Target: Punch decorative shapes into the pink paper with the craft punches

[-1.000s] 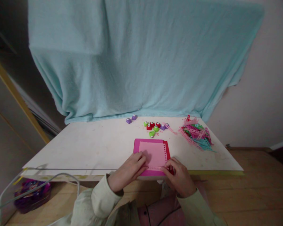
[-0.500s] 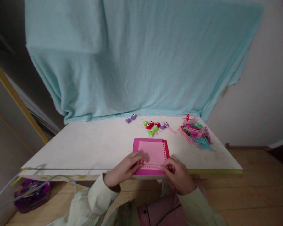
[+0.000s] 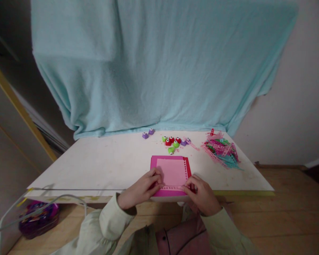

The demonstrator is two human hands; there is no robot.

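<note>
A light pink sheet of paper (image 3: 171, 170) lies over a magenta sheet (image 3: 153, 163), with a red sheet (image 3: 189, 170) showing along the right side. Rows of punched holes run down its right edge and along its near edge. My left hand (image 3: 146, 184) pinches the near left corner of the pink paper between thumb and fingers. At the near right corner, my right hand (image 3: 199, 193) is closed in a pinch on the same paper. Between both hands stretches the punched strip (image 3: 172, 188) along the near edge; whether it is folded or separate I cannot tell.
Several small red, green and purple craft punches (image 3: 176, 144) stand behind the paper, two purple ones (image 3: 148, 133) farther left. A heap of punched paper strips (image 3: 222, 148) lies at the right of the white table (image 3: 95, 163). A blue cloth (image 3: 175, 63) hangs behind.
Both hands keep their pinch at the near corners with only slight finger movement. The whole view has shifted a little; the paper and punches stay in place.
</note>
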